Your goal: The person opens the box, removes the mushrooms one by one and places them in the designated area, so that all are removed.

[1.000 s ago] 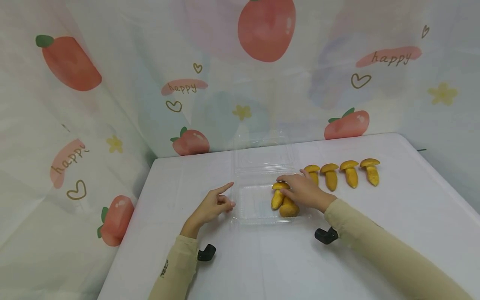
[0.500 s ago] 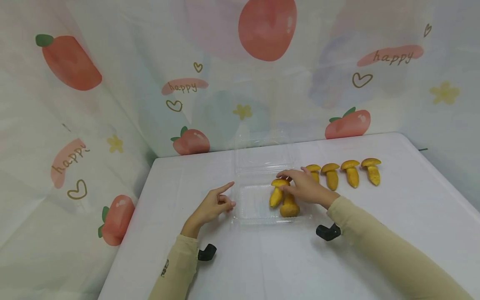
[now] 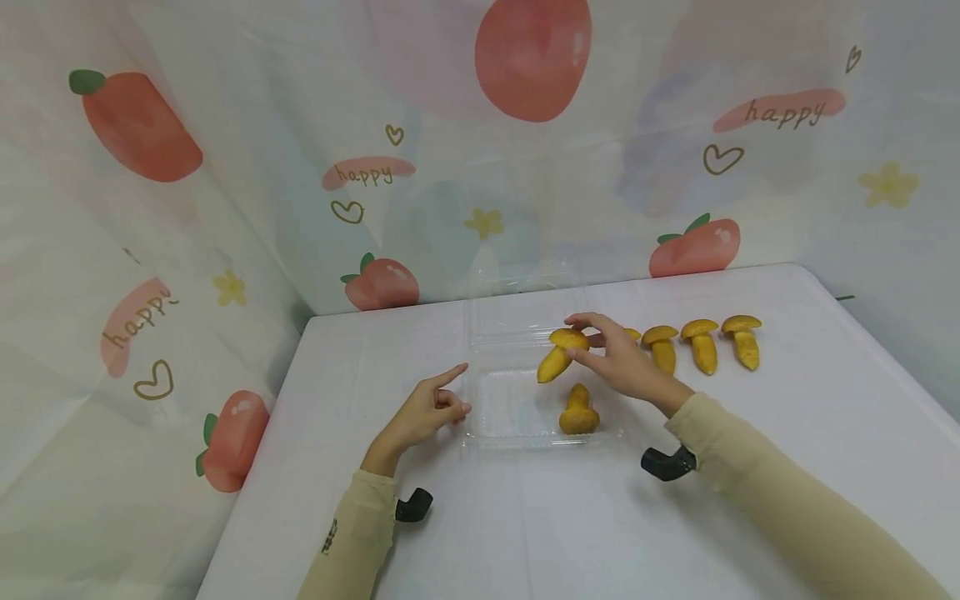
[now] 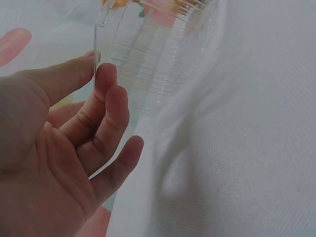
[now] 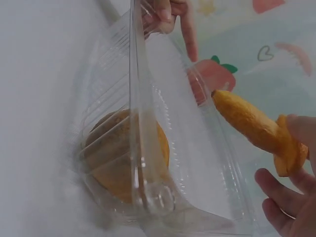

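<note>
My right hand [image 3: 626,362] holds a yellow mushroom [image 3: 558,360] by its cap, between thumb and fingers. Its stem points down and left over the open clear plastic container [image 3: 483,433]; the right wrist view shows this mushroom [image 5: 247,121] above the rim. A second mushroom [image 3: 579,414] lies in the container's right side, cap toward the front. At the container's left edge, my left hand [image 3: 420,417] pinches the rim with thumb and a curled finger, its index finger extended. In the left wrist view the left hand [image 4: 74,128] meets the clear wall [image 4: 148,64].
Several more mushrooms [image 3: 702,348] stand in a row right of the container, the nearest partly hidden behind my right hand. The container's raised lid [image 3: 528,308] leans at the back, near the fruit-patterned cloth [image 3: 435,100]. A white cloth covers the table [image 3: 510,525].
My right hand has lifted its mushroom up and slightly back from beside the one lying in the container, which now shows in full. The left hand has stayed in place.
</note>
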`<state>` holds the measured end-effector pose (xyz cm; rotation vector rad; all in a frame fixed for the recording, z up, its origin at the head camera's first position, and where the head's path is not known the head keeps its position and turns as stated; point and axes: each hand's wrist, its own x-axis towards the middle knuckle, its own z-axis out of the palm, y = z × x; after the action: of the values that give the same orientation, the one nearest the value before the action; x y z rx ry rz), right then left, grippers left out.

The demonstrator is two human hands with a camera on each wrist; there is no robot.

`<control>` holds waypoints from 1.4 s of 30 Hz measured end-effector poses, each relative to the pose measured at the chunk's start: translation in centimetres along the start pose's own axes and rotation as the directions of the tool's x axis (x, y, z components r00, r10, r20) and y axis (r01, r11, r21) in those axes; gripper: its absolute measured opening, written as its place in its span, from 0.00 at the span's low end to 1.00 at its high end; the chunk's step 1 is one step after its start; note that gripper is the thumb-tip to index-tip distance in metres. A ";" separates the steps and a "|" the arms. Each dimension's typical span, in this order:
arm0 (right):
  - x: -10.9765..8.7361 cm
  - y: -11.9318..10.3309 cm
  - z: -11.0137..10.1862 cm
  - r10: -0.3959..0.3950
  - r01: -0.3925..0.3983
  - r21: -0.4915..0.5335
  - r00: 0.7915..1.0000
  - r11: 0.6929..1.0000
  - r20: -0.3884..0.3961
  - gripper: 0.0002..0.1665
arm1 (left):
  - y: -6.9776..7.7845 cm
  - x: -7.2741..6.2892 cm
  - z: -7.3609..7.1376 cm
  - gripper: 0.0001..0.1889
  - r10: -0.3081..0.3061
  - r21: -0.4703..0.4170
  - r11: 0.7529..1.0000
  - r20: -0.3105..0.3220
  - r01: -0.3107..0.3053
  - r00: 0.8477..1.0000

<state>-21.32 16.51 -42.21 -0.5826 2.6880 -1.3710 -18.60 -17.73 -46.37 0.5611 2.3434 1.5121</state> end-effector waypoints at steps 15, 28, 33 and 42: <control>-0.8 -0.2 -1.5 -0.046 0.056 0.252 0.998 0.966 -0.044 0.25 | -0.2 0.2 0.0 0.38 0.004 0.000 1.000 0.001 -0.004 1.000; -1.4 -0.3 -3.5 0.006 0.036 0.309 0.991 0.950 -0.134 0.24 | -0.2 0.1 0.1 0.39 -0.005 0.007 1.000 -0.006 0.005 1.000; -1.8 0.3 -4.2 -0.036 0.096 0.322 0.982 0.942 -0.186 0.21 | -0.4 0.1 0.1 0.39 0.001 0.007 1.000 -0.002 -0.001 1.000; -2.5 0.9 -6.0 0.048 -0.006 0.210 0.979 0.978 -0.196 0.30 | -0.6 0.1 0.1 0.38 0.000 0.014 1.000 -0.002 0.000 1.000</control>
<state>-20.64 22.52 -39.64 -0.4060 2.6369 -1.7629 -18.76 -17.79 -46.94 0.5632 2.3569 1.4983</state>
